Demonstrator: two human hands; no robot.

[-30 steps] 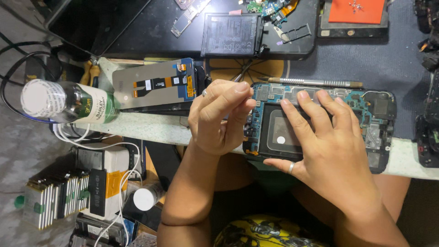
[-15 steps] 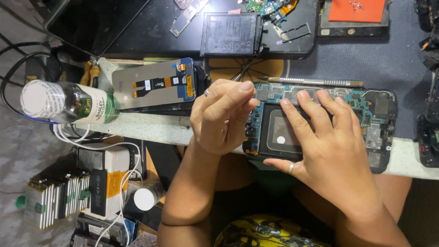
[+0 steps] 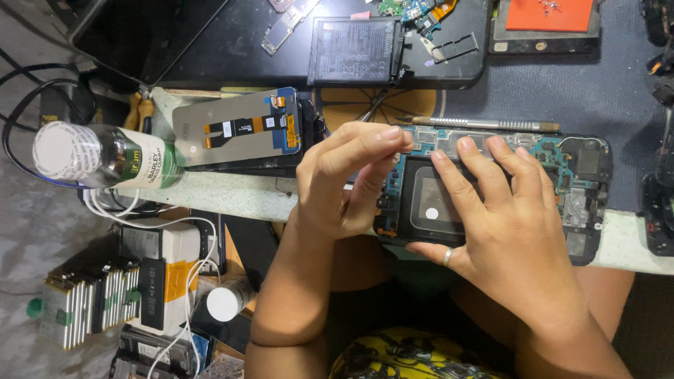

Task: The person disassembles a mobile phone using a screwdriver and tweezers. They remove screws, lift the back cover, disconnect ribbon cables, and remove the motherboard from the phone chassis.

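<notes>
An opened phone (image 3: 583, 182) with its back off lies across the table edge, showing a blue circuit board and a black centre plate. My right hand (image 3: 512, 238) lies flat on it, fingers spread over the black plate, a ring on the thumb side, holding it down. My left hand (image 3: 344, 182) is at the phone's left end, thumb and fingers pinched together against the board edge. Whether anything small sits between those fingertips is hidden.
A detached screen panel (image 3: 232, 130) with orange flex cables lies left of the phone. Behind are a thin metal tool (image 3: 484, 124), a black battery (image 3: 354, 50) and an orange pad (image 3: 547, 14). A capped bottle (image 3: 105, 156) stands far left, and stacked batteries (image 3: 88, 302) lie below the table.
My left hand has loosened from a curled fist, its fingers reaching further right over the phone's left end. The right hand and phone have stayed put.
</notes>
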